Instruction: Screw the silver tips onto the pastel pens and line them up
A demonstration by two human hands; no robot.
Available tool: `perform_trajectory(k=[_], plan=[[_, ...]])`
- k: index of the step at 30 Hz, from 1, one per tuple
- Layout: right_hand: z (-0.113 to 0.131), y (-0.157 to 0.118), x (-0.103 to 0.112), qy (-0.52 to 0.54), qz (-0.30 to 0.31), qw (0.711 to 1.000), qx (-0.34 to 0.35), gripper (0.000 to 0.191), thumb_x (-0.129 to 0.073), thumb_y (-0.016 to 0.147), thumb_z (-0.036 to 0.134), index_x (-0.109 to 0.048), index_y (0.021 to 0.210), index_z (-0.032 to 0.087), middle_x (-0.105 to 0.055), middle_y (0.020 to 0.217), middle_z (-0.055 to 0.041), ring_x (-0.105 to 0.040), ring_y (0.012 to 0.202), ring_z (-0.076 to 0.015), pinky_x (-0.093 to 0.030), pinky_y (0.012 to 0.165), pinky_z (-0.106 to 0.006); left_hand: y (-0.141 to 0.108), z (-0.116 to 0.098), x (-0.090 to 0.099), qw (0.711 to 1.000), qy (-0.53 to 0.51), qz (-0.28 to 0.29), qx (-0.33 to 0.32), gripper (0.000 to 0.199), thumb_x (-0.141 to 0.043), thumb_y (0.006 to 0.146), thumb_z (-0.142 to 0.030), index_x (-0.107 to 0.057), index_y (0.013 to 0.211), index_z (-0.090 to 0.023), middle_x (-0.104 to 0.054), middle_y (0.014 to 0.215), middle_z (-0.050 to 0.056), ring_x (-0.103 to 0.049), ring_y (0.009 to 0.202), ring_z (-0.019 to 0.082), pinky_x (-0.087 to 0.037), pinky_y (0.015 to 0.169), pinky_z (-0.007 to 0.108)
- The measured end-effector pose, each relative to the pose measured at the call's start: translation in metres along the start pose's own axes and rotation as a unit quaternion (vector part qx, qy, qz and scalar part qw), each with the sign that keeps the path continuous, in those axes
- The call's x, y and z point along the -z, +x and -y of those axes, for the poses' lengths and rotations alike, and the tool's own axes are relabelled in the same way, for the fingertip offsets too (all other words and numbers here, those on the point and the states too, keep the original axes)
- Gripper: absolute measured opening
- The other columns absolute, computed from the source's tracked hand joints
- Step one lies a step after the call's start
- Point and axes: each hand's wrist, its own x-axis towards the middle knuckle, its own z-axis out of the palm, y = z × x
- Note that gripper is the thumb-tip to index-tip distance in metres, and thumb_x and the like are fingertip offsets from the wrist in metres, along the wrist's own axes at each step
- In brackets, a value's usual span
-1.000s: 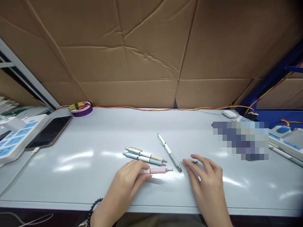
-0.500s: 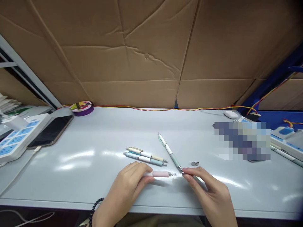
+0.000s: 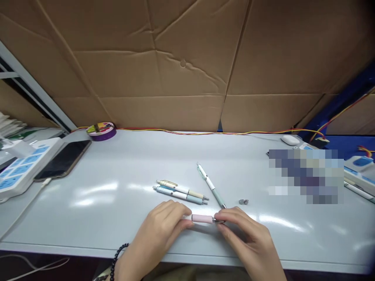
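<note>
A pink-and-white pen lies level near the table's front edge, its white rear end pinched between the thumb and fingers of my left hand. At its front end, the thumb and index finger of my right hand are closed around a small metal pen tip, mostly covered by the fingers. Just behind my right fingertips rests a green-and-white pen, pointing toward me. A blue-and-white pen and a beige-and-white pen lie side by side beyond my left hand. Small metal pen tips sit to the right.
A phone on a cable and a power strip occupy the left side. A purple tape roll stands at the back left. A white mouse-like object and a pixelated area are at the right. Cardboard forms the back wall.
My right hand has moved left, bringing the metal tip onto the pink pen's front end. The spring that stuck out there is now covered. My left hand keeps its hold.
</note>
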Motion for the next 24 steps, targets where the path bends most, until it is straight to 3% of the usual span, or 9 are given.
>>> perform_trajectory(k=[7, 12, 18, 21, 24], plan=[[0.0000, -0.0011, 0.0035, -0.063, 0.034, 0.997, -0.009, 0.007, -0.060, 0.086, 0.022, -0.066, 0.088, 0.024, -0.067, 0.075, -0.0005, -0.061, 0.069, -0.0159, -0.048, 0.059, -0.024, -0.0006, -0.0010, -0.0001, 1.000, 0.016, 0.004, -0.026, 0.027, -0.034, 0.100, -0.034, -0.053, 0.089, -0.019, -0.061, 0.077, 0.001, -0.056, 0.070, 0.017, -0.046, 0.061, 0.027], [0.0019, 0.0004, 0.0024, -0.116, 0.063, 0.991, 0.000, 0.024, -0.048, 0.093, 0.026, -0.059, 0.072, 0.022, -0.060, 0.069, -0.0012, -0.055, 0.067, -0.0171, -0.045, 0.059, -0.027, -0.0012, -0.0007, -0.0016, 0.999, 0.019, 0.018, -0.030, 0.024, -0.036, 0.099, -0.034, -0.052, 0.089, -0.020, -0.061, 0.078, 0.001, -0.056, 0.070, 0.017, -0.046, 0.062, 0.027], [0.0034, -0.0004, 0.0023, -0.082, -0.002, 0.997, -0.002, 0.021, -0.056, 0.088, 0.037, -0.060, 0.105, 0.027, -0.065, 0.095, -0.0037, -0.058, 0.089, -0.0218, -0.049, 0.073, -0.031, -0.0008, -0.0011, -0.0014, 1.000, -0.002, 0.004, -0.003, 0.023, -0.038, 0.099, -0.034, -0.054, 0.090, -0.020, -0.062, 0.080, 0.000, -0.058, 0.073, 0.017, -0.046, 0.065, 0.027], [0.0021, -0.0020, 0.0023, -0.052, 0.005, 0.999, -0.008, 0.012, -0.058, 0.087, 0.026, -0.064, 0.098, 0.027, -0.066, 0.085, -0.0024, -0.059, 0.084, -0.0204, -0.048, 0.069, -0.028, -0.0011, -0.0010, -0.0007, 1.000, -0.003, 0.001, -0.005, 0.024, -0.037, 0.099, -0.034, -0.054, 0.089, -0.020, -0.061, 0.078, 0.000, -0.058, 0.071, 0.016, -0.046, 0.063, 0.026], [0.0012, -0.0026, 0.0022, -0.049, 0.013, 0.998, -0.022, 0.008, -0.059, 0.087, 0.025, -0.066, 0.090, 0.026, -0.064, 0.076, -0.0016, -0.058, 0.076, -0.0191, -0.046, 0.063, -0.027, -0.0004, -0.0018, 0.0002, 1.000, 0.004, 0.000, -0.020, 0.026, -0.036, 0.100, -0.034, -0.055, 0.090, -0.019, -0.061, 0.077, 0.001, -0.057, 0.070, 0.016, -0.046, 0.061, 0.025]])
